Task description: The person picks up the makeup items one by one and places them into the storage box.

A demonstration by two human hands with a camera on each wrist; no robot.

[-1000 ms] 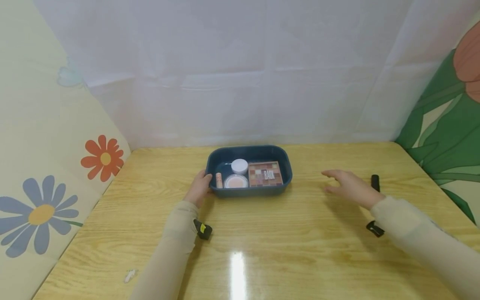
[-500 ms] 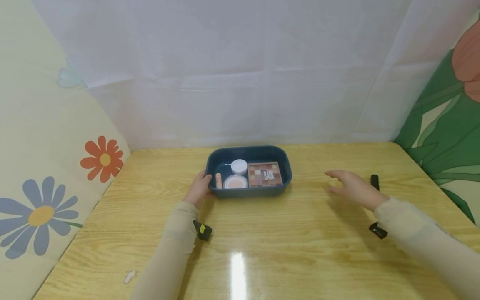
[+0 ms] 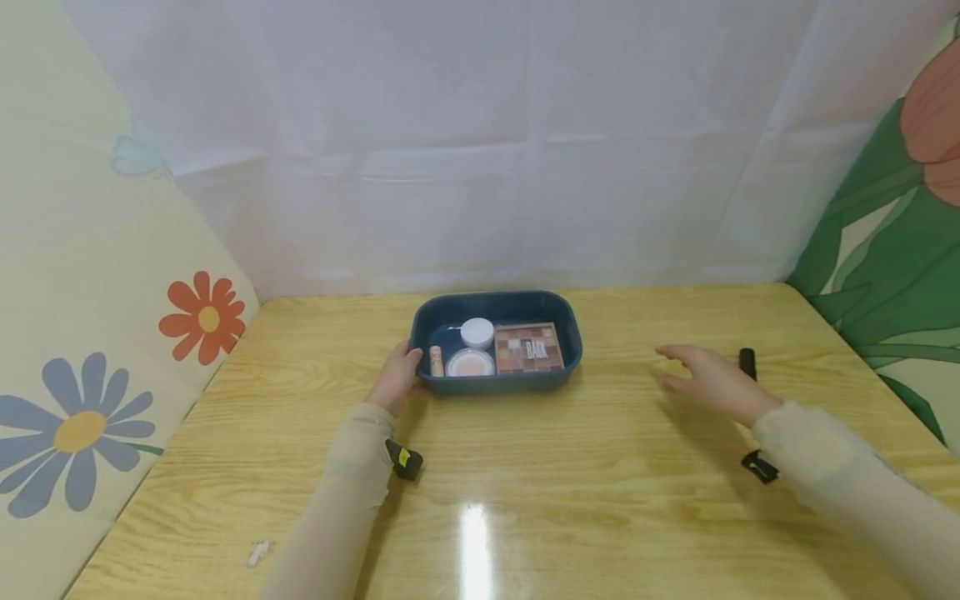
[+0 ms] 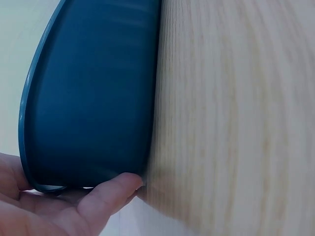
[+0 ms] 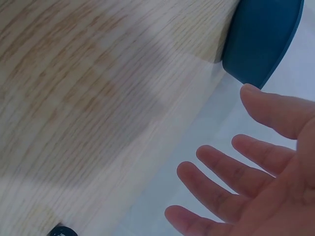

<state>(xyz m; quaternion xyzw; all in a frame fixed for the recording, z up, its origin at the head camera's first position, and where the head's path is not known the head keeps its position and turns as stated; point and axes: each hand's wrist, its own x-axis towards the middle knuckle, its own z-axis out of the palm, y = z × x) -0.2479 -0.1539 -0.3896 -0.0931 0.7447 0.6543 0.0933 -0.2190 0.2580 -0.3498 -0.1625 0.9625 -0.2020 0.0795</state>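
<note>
My left hand [image 3: 396, 379] holds the left end of a dark blue tray [image 3: 495, 383], thumb at the rim. In the left wrist view, fingers [image 4: 110, 196] lie against the end of the tray [image 4: 93, 98], one tip low by the table. Inside the tray are a small peach tube [image 3: 437, 362], a white-lidded round jar [image 3: 477, 332], a round compact [image 3: 470, 363] and an eyeshadow palette [image 3: 529, 347] marked "BACK". My right hand [image 3: 708, 379] hovers over the table to the tray's right, fingers spread, holding nothing.
A black cylinder [image 3: 747, 363] stands on the wooden table [image 3: 570, 500] just beyond my right wrist. A small white scrap [image 3: 258, 552] lies at the near left. White cloth [image 3: 480, 167] hangs behind the table, with flowered panels [image 3: 82, 433] at both sides.
My right hand has drifted slightly right, away from the tray. The left hand, the tray and its contents stay as they were.
</note>
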